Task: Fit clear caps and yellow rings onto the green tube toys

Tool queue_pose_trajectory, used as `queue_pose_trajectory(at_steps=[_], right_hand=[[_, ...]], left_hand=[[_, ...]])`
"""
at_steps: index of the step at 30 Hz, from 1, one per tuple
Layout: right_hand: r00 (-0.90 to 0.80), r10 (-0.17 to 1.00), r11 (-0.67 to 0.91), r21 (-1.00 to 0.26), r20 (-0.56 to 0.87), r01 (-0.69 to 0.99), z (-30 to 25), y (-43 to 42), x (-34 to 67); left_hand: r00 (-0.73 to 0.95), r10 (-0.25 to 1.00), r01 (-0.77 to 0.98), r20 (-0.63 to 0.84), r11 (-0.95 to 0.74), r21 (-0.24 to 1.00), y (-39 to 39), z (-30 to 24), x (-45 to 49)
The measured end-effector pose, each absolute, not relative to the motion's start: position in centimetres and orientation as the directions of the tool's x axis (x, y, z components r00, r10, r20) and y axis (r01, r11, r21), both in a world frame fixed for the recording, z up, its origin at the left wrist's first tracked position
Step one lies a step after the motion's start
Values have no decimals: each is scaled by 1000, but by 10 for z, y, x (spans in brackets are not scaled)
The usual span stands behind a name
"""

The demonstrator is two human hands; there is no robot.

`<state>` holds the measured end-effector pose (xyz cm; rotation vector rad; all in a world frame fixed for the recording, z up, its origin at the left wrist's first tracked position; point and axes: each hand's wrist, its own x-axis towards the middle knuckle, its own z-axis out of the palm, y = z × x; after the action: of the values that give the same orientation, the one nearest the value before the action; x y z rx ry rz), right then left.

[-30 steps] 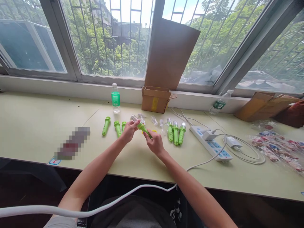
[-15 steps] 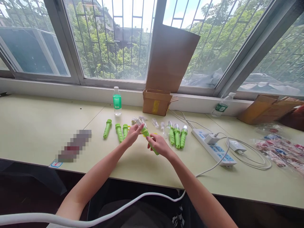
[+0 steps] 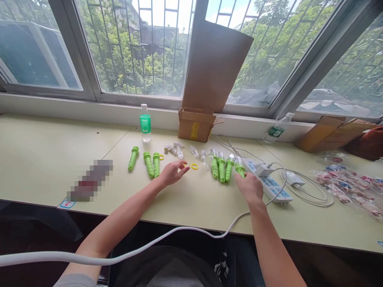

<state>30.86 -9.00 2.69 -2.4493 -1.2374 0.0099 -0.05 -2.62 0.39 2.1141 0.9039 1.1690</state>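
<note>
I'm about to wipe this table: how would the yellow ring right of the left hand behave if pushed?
The yellow ring lies flat, so it would probably slide rather than roll. Its slim band suggests little weight. Being so low, it seems unlikely to tip.

Pale bench (image 3: 60, 143) beneath bright windows (image 3: 134, 44)
Bars (image 3: 153, 40) and green trees (image 3: 278, 59) stand outside; a white sill (image 3: 119, 113) runs along the bench's back.

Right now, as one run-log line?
left hand: open, near yellow ring | right hand: gripping clear-topped green tube | nearby: three similar tubes, power strip
</note>
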Motion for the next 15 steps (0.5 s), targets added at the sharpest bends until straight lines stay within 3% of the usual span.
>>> queue_pose_trajectory(at_steps=[9, 15], right_hand=[[618, 781, -571, -301, 87, 764, 12, -74, 320], [651, 756, -599, -332, 64, 729, 16, -76, 317]], left_hand=[[373, 801, 320, 468, -584, 746, -26, 2, -1], [509, 749, 499, 424, -658, 564, -25, 1, -3]])
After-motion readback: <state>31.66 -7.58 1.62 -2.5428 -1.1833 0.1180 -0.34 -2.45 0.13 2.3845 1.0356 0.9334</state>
